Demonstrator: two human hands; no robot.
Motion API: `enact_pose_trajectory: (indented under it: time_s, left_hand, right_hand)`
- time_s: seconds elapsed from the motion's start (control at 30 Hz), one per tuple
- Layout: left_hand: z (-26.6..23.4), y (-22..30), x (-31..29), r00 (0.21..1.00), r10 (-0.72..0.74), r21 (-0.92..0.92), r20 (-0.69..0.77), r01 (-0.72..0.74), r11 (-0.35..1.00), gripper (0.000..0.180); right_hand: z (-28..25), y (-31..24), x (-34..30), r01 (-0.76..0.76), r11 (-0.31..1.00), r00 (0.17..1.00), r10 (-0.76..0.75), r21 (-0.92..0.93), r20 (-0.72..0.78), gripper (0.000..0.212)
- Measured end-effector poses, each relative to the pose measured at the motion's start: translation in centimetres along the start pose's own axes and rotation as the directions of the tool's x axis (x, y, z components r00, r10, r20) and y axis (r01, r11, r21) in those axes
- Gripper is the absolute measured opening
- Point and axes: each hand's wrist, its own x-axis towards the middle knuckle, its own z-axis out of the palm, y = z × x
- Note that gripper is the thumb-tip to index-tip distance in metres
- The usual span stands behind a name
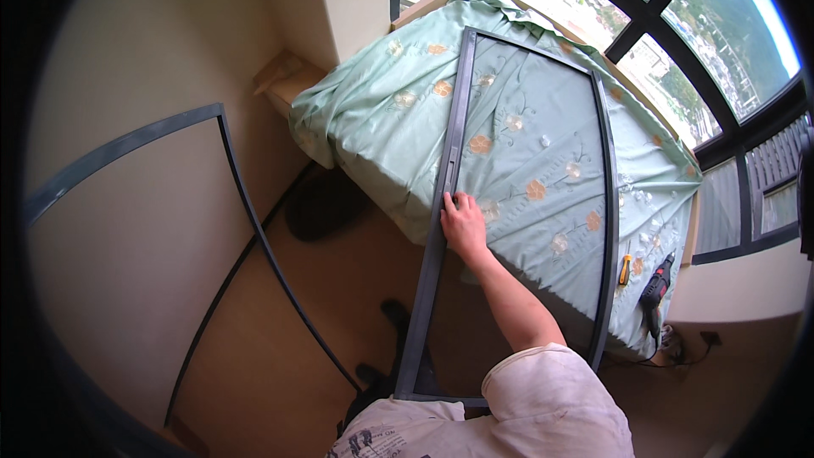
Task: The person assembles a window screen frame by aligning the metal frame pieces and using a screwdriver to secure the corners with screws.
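A long window screen with a dark grey frame and see-through mesh lies tilted over a pale green flowered cloth, its near end by my body. My right hand is closed on the left rail of that frame, just below a small slot or latch. Its fingertips curl over the rail; the underside of the grip is hidden. My left hand does not show. At the right edge of the cloth lie a yellow-handled screwdriver and a corded power drill.
Another dark grey frame leans at the left by the wall. Large windows stand beyond the covered ledge. The drill's cord runs down toward a wall socket at the right. A dark object sits on the brown floor under the ledge.
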Motion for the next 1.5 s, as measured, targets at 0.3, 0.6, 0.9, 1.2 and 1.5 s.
enact_pose_trajectory:
  time_s: [0.3, 0.6, 0.9, 1.2, 1.5]
  left_hand:
    - [0.9, -0.6, -0.3, 0.995, 0.096, -0.094, 0.027, -0.093, 0.991, 0.046]
    - [1.1, -0.6, -0.2, 0.996, 0.062, -0.168, 0.067, -0.05, 0.984, 0.045]
    - [1.6, 0.4, 0.0, 0.995, 0.048, -0.199, 0.092, -0.029, 0.98, 0.047]
    - [2.4, 0.4, 0.5, 0.997, 0.049, -0.224, 0.066, -0.033, 0.974, 0.049]
    - [3.0, 1.5, 0.6, 0.989, 0.123, -0.146, 0.083, -0.11, 0.983, 0.045]
  right_hand:
    - [-0.8, -1.5, 0.5, -0.038, 0.996, 0.997, 0.044, -0.077, 0.067, 0.054]
    - [-0.6, -1.5, 0.0, -0.089, 0.994, 0.994, 0.085, 0.063, 0.067, 0.056]
    - [-0.6, -1.7, 0.6, -0.158, 0.981, 0.987, 0.156, 0.115, 0.029, 0.058]
    - [-0.3, -1.1, -0.1, -0.08, 0.988, 0.997, 0.083, 0.133, -0.013, 0.049]
    - [0.0, -0.8, 0.3, -0.114, 0.978, 0.992, 0.121, 0.176, -0.032, 0.05]
